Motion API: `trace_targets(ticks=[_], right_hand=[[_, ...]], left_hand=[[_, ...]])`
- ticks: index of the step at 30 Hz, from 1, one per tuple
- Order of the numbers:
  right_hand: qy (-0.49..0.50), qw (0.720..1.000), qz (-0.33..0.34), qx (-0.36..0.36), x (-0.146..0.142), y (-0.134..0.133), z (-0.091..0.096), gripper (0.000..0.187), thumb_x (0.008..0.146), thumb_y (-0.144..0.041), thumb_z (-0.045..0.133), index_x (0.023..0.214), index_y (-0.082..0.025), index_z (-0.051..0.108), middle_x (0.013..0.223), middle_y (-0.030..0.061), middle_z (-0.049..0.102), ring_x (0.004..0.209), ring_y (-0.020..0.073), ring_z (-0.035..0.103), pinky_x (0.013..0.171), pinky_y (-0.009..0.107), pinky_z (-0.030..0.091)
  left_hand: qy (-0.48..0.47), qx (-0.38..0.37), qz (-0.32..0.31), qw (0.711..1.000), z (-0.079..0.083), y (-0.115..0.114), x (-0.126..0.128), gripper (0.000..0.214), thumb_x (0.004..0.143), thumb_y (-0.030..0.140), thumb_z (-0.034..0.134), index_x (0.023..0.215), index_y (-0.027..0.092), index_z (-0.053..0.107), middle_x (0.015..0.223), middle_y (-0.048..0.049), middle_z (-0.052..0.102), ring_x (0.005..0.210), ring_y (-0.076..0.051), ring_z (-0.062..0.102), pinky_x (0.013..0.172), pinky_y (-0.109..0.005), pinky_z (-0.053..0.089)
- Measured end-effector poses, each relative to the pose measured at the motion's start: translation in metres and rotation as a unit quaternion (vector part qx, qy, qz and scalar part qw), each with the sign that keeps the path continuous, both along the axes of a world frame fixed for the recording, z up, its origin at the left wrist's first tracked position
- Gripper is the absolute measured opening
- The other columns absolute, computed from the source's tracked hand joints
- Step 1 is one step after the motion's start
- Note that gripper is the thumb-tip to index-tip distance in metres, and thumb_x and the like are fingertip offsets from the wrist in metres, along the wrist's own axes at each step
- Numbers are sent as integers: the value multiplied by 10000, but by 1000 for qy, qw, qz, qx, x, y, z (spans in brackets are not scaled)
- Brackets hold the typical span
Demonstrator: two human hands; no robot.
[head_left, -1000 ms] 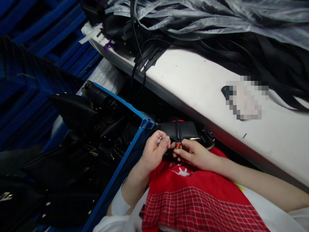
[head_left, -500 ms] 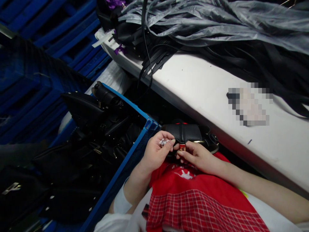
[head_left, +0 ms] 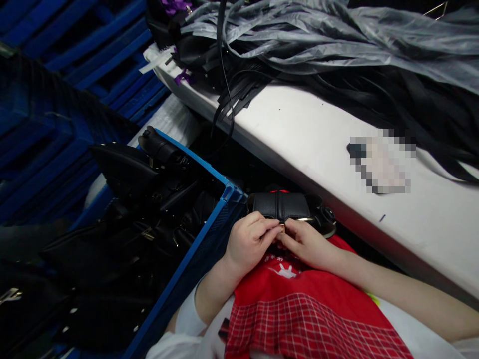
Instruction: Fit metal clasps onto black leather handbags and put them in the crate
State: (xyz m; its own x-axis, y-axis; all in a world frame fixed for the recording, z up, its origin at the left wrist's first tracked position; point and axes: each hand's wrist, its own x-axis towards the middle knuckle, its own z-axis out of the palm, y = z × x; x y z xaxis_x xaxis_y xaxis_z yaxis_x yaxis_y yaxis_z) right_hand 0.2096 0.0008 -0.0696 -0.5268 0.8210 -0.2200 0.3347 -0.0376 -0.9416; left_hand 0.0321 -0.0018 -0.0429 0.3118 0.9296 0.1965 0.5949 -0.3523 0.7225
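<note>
A black handbag rests in my lap against a red apron, with a strap down its middle. A small gold clasp shows at the strap's lower end, mostly covered by fingers. My right hand grips this clasp from the right between thumb and fingers. From the left, my left hand pinches thumb and fingertips together right at the clasp. Whatever lies between those left fingertips is hidden, and its palm is turned out of sight.
A blue crate heaped with black bags stands at my left. Ahead, a white table carries black straps, clear plastic wrap and a blurred-out object. Blue pallets are stacked behind.
My left hand has rolled over and moved right, bringing its fingertips onto the clasp. Small whitish bits seen in its palm before are now hidden. My right hand stays on the clasp.
</note>
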Motion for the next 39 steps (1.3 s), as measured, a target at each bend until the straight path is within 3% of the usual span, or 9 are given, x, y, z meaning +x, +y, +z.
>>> trace_targets(ticks=[8,16,19,21,25,28,33,36,39], right_hand=[[-95,990,19,106,1,1,-2,186,940,-266,417,774,-220,484,695,29,580,635,176,549,615,296,393],[-103,988,6,119,-1,4,-2,174,923,-231,434,773,-200,516,726,61,609,671,190,561,636,316,406],[-45,999,-14,22,1,6,2,192,882,-282,516,708,-203,524,676,41,607,629,171,550,613,305,429],[73,988,-3,-139,2,6,5,163,832,-322,596,740,-193,557,685,30,636,629,166,584,608,297,469],[303,867,-26,-394,1,7,2,344,807,-486,645,805,-143,620,731,59,680,684,176,656,661,301,523],[334,837,-80,-426,-7,5,-4,482,816,-604,634,748,-127,651,698,56,667,666,150,632,675,277,505],[382,796,-154,-444,-16,7,-6,347,722,-483,777,819,-157,708,752,15,661,744,154,589,777,286,466],[389,787,-152,-454,-14,12,-5,299,775,-430,742,839,-139,724,648,-14,567,636,119,505,649,245,419],[424,772,-143,-452,-13,13,-7,251,821,-377,718,807,-127,711,553,-59,390,535,86,355,542,227,327]], left_hand=[[27,-2,-4,1000,1,1,0,129,906,265,622,874,194,725,792,-49,688,711,-158,631,634,-270,488],[58,-6,-14,998,2,4,2,155,922,254,589,818,183,679,763,-40,657,718,-161,604,653,-272,464],[72,-17,-31,997,2,2,1,169,930,265,574,810,188,665,775,-40,652,723,-163,601,656,-275,459],[69,-24,-37,997,3,1,0,172,931,269,571,805,191,658,766,-37,644,709,-159,598,647,-271,456],[52,-30,-9,998,6,-1,-1,151,922,278,584,814,190,642,763,-34,629,684,-153,589,642,-268,456],[19,-61,8,998,8,-1,-3,151,912,274,592,796,187,633,768,-31,616,662,-143,574,630,-259,450],[-38,-110,-12,993,13,-6,-6,130,881,268,625,773,196,632,751,-22,606,677,-156,562,632,-268,438],[-53,-122,-36,990,16,-10,-7,111,877,252,631,780,199,624,770,-22,611,705,-159,563,655,-272,434],[-93,-121,23,988,14,-11,-10,94,892,246,607,814,193,601,829,-31,609,750,-154,567,701,-274,443]])
